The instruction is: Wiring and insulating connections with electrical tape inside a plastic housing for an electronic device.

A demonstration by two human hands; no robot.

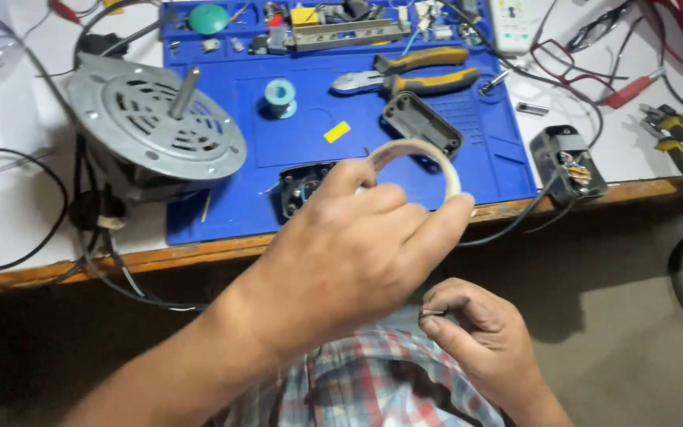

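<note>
Big silver fan motor [152, 126] sits on the bench's left, overlapping the blue work mat [405, 170]. Left hand [349, 261] up front, fingers clamped around a roll of pale tape [436, 154] over the mat's near edge. Right hand [480, 332], low by the checked shirt, pinches something small and dark.

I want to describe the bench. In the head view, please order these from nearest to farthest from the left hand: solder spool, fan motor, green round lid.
1. Solder spool, on the blue mat above the left hand.
2. Fan motor, at the mat's left edge.
3. Green round lid, far top of the mat.
</note>
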